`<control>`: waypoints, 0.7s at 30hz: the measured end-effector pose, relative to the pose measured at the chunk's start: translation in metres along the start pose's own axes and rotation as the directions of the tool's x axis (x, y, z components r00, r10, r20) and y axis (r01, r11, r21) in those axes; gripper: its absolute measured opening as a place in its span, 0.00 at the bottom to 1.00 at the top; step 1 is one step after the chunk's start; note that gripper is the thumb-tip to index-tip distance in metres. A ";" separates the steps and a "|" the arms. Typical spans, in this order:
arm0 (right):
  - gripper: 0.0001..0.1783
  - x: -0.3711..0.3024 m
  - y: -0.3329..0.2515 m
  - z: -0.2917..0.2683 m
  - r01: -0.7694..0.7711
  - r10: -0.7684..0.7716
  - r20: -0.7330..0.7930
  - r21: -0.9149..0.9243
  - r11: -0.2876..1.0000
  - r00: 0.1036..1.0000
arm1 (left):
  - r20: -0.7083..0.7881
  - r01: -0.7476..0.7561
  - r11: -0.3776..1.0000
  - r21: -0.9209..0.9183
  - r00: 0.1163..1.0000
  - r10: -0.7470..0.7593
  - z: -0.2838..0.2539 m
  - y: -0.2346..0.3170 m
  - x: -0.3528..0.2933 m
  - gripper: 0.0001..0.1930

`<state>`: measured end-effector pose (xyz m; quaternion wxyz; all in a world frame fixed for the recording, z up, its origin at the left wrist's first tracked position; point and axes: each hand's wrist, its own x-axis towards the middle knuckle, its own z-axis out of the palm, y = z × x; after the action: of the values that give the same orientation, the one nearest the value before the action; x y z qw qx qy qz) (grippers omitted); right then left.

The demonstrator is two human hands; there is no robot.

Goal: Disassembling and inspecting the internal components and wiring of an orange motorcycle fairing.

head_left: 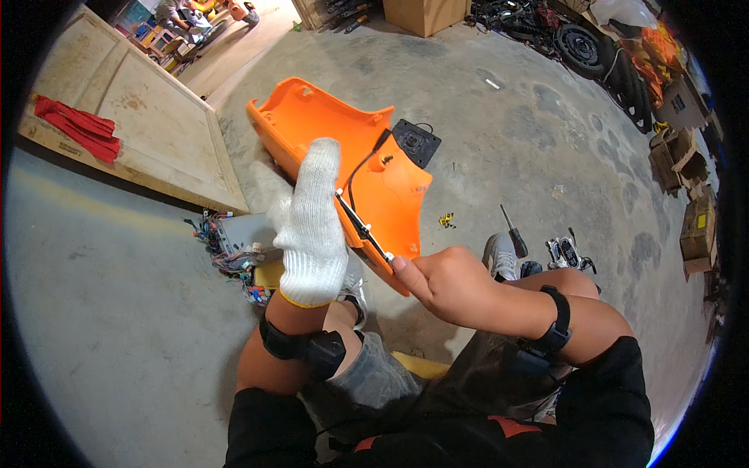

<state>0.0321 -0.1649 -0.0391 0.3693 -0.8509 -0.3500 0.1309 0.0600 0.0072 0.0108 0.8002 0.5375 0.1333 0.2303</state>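
One broad concrete floor [499,140] spreads around me, grey and blotched with darker stains. At the left is a pale wooden panel [144,101], flat, straight-edged and scuffed. In front of me, raised off the floor, I hold an orange plastic shell [296,117], a hollow, curved trough with thin, glossy walls and a scooped rim. My left hand [316,218] wears a ribbed white knit glove; its fingers lie straight and together along the shell's left side, and I cannot tell whether they grip it. My right hand [460,285] is bare, its fingers pinching the shell's near edge, thumb in front and the rest curled behind. Limp red fabric [78,129] drapes over the panel. A flat, squarish black plate [417,143] lies on the floor beyond the shell. A slim screwdriver [513,238] rests to the right. Inside the shell a thin black cable [353,178] bends, near a narrow black strip [360,224] with white ends. Smallest is a knobbly yellow piece [446,221] on the concrete.
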 end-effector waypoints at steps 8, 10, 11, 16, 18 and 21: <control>0.19 -0.009 -0.006 -0.003 0.430 -0.443 -0.008 -0.223 0.875 0.897 | 0.152 0.315 0.944 0.099 0.933 -0.327 -0.008 -0.018 0.007 0.17; 0.19 -0.009 -0.006 -0.002 0.488 -0.499 0.004 -0.216 0.846 0.867 | 0.123 0.337 0.925 0.177 0.925 -0.360 -0.008 -0.025 0.003 0.17; 0.20 -0.009 -0.005 -0.002 0.554 -0.556 0.062 -0.237 0.798 0.829 | 0.091 0.360 0.898 0.252 0.915 -0.392 -0.007 -0.026 0.001 0.18; 0.21 -0.010 -0.011 -0.007 0.750 -0.715 0.226 -0.217 0.625 0.662 | 0.111 0.450 0.734 0.509 0.811 -0.574 -0.009 -0.049 -0.016 0.23; 0.20 -0.012 -0.004 0.000 0.750 -0.731 0.173 -0.202 0.630 0.660 | 0.078 0.488 0.627 0.607 0.748 -0.659 -0.001 -0.051 -0.022 0.23; 0.20 -0.016 -0.009 -0.004 0.654 -0.645 0.116 -0.188 0.733 0.755 | 0.133 0.442 0.753 0.487 0.815 -0.564 -0.006 -0.054 -0.013 0.23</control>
<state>0.0179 -0.1743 -0.0305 0.2889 -0.7071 -0.6449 -0.0269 0.0582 -0.0119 -0.0417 0.7022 0.6715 0.2110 -0.1076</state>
